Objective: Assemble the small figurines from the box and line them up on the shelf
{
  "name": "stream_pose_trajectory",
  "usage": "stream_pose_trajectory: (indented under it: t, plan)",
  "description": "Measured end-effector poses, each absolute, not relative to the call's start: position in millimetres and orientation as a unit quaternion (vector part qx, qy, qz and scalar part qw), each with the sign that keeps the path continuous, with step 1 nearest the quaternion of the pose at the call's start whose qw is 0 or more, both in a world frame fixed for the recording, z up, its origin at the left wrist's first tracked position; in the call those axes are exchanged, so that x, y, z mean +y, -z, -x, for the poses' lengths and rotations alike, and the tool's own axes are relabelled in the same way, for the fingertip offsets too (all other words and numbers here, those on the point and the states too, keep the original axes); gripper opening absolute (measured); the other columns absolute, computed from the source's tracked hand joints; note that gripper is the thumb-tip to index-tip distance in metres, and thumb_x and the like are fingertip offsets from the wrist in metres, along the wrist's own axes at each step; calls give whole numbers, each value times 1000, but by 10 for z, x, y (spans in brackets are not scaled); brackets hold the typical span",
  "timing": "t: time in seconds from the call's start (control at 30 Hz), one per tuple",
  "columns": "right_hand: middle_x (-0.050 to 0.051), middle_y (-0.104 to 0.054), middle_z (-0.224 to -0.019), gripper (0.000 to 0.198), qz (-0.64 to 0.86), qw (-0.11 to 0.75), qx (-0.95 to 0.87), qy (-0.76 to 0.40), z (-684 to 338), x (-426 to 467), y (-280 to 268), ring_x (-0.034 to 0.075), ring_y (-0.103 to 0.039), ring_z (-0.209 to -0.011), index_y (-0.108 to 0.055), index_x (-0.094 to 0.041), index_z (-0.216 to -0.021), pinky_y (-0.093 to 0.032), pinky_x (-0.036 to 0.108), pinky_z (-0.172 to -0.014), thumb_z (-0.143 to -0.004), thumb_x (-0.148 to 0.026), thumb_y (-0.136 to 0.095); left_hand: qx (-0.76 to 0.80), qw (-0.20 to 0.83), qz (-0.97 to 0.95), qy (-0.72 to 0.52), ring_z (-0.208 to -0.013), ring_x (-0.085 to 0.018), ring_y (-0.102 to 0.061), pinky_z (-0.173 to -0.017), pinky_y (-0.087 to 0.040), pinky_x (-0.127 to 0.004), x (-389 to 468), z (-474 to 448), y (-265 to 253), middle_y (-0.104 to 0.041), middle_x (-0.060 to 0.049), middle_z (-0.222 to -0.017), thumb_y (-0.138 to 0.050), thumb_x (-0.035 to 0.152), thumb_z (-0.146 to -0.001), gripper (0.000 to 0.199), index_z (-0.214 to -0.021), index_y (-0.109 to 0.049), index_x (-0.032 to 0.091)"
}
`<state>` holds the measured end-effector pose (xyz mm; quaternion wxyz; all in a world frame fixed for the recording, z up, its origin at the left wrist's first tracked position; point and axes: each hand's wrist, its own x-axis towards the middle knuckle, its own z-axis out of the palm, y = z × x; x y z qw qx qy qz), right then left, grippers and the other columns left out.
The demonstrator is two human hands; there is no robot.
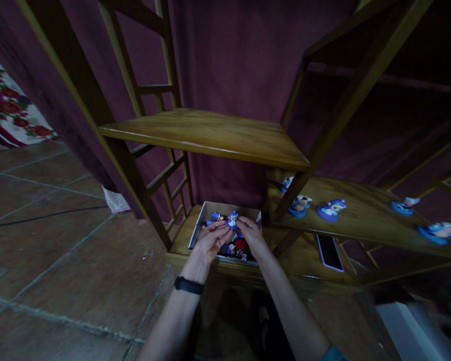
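Note:
Between my two hands, just above an open cardboard box [198, 226], is a small purple and white figurine [233, 219], upright on its round base. My left hand [212, 237] grips it from the left with fingertips at its base. From the other side, the fingers of my right hand [250, 232] press against it. Inside the box lie several more little figurines [237, 246] in dark, red and blue colours, partly hidden by my hands.
The box stands on the bottom board of a wooden shelf unit [203, 133]. Several figurines [330, 209] are spread along a shelf to the right. Below them lies a phone [329, 252]. Slanted posts and the middle shelf surround the box. A cable [48, 216] crosses the tiled floor.

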<state>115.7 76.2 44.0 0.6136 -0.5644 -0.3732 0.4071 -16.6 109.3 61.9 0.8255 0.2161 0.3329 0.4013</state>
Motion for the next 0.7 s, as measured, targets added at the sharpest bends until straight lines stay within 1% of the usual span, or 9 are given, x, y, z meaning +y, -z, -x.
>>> stream_pose_trajectory:
  t: [0.1,0.23,0.33,0.4,0.47,0.6,0.7]
  plan:
    - [1,-68,-95,27,560,607,-385,-413,-1142,751,-461,19,-59,-92,-68,-20,-92,-43,33,-88,-72,-37,-57,326,826,-223,-402,-72,-14,-67,-74,-54,-26,1091,161,-600,-69,-6,-78,-63,-6,-65,28,-87,-61,11]
    - [0,-66,-102,29,544,600,-408,-421,-1108,708,-539,19,-56,-100,-65,-23,-99,-40,34,-93,-74,-32,-55,304,830,-242,-400,-75,-14,-66,-77,-53,-28,1099,154,-558,-69,-5,-81,-64,-7,-62,39,-95,-60,13]
    - [0,-62,-111,38,527,600,-419,-431,-1078,682,-607,19,-53,-107,-60,-25,-109,-37,34,-97,-72,-30,-58,290,828,-260,-404,-77,-15,-65,-77,-52,-28,1094,145,-549,-68,-5,-85,-65,-5,-60,42,-97,-59,13]
    - [1,-60,-115,44,522,602,-427,-428,-1064,678,-628,19,-53,-108,-56,-25,-113,-38,33,-97,-70,-30,-61,291,822,-268,-410,-77,-15,-65,-75,-51,-28,1080,134,-562,-68,-5,-86,-66,-4,-59,43,-97,-60,14]
    - [2,-60,-112,45,524,600,-441,-414,-1057,687,-619,18,-55,-103,-53,-24,-113,-41,32,-93,-69,-30,-62,294,814,-275,-419,-76,-15,-65,-72,-51,-27,1059,118,-580,-68,-4,-86,-67,-3,-57,43,-95,-60,14]
    - [2,-63,-99,38,553,593,-462,-360,-1062,731,-537,17,-59,-92,-51,-23,-106,-45,31,-85,-71,-32,-61,290,799,-284,-444,-71,-13,-63,-65,-49,-23,1018,72,-598,-68,-3,-83,-68,-2,-53,43,-92,-61,15]
    - [3,-61,-107,34,561,594,-472,-331,-1069,757,-491,17,-59,-93,-49,-24,-103,-45,32,-85,-71,-30,-60,285,788,-296,-459,-60,-9,-60,-52,-43,-16,1008,47,-588,-67,-2,-79,-68,-1,-52,42,-90,-61,14]
